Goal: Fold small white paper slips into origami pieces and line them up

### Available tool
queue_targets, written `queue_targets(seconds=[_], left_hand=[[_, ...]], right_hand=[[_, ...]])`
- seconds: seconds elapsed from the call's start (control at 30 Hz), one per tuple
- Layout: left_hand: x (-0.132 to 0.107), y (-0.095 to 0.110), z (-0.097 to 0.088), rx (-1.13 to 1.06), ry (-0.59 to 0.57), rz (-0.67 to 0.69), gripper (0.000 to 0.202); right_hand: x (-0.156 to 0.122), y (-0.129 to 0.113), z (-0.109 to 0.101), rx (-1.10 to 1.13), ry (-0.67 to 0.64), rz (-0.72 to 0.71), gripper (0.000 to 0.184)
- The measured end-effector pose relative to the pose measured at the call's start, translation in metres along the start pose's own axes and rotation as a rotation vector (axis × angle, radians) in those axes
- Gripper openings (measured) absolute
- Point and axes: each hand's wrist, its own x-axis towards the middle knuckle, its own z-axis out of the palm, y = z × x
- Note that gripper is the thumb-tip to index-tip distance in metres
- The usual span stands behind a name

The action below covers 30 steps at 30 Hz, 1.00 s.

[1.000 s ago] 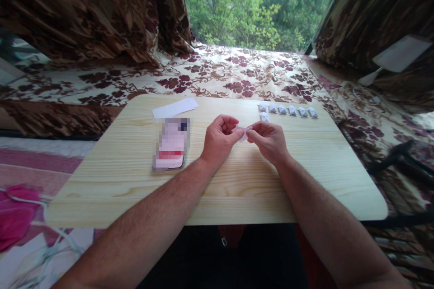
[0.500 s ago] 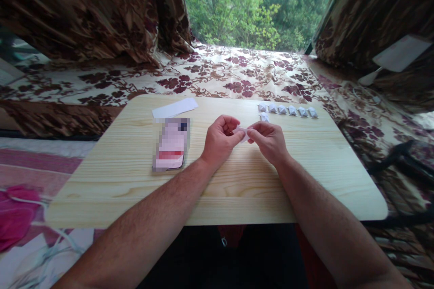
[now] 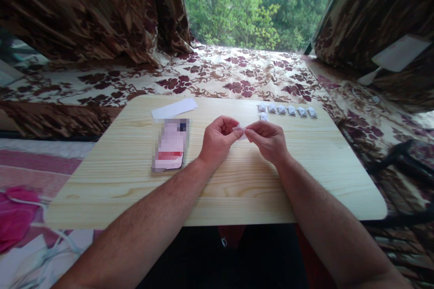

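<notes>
my left hand (image 3: 217, 139) and right hand (image 3: 269, 141) pinch one small paper (image 3: 242, 137), unfinished i reckon; seven folded pieces (image 3: 281, 109) done near the table (image 3: 230, 198)'s far-right corner, flat strips (image 3: 174, 108) left far-left.

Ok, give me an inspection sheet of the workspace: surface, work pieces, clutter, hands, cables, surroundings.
Surface: pale wood-grain table, rounded corners.
Work pieces: six folded paper pieces in a row at the far right; a seventh piece nearer, by the row's left end; white paper strips at the far left.
Clutter: phone, partly pixelated, lying left of the hands.
Hands: left hand and right hand pinch a small white paper; its folds are too small to tell.
Cables: white cable off the table, lower left.
Surroundings: window ahead, patterned curtains either side.
</notes>
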Motion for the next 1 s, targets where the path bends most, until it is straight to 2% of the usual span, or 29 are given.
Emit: queue_targets(seconds=[0.33,1.0], left_hand=[[-0.0005,-0.0006,-0.0001,0.031,-0.009,-0.013,0.026],[0.0007,0.0028,-0.0023,0.128,-0.076,-0.071,0.022]], right_hand=[[-0.0012,0.0020,0.0014,-0.021,0.019,-0.007,0.020],[-0.0027,0.0015,0.0006,-0.046,-0.026,0.001,0.018]])
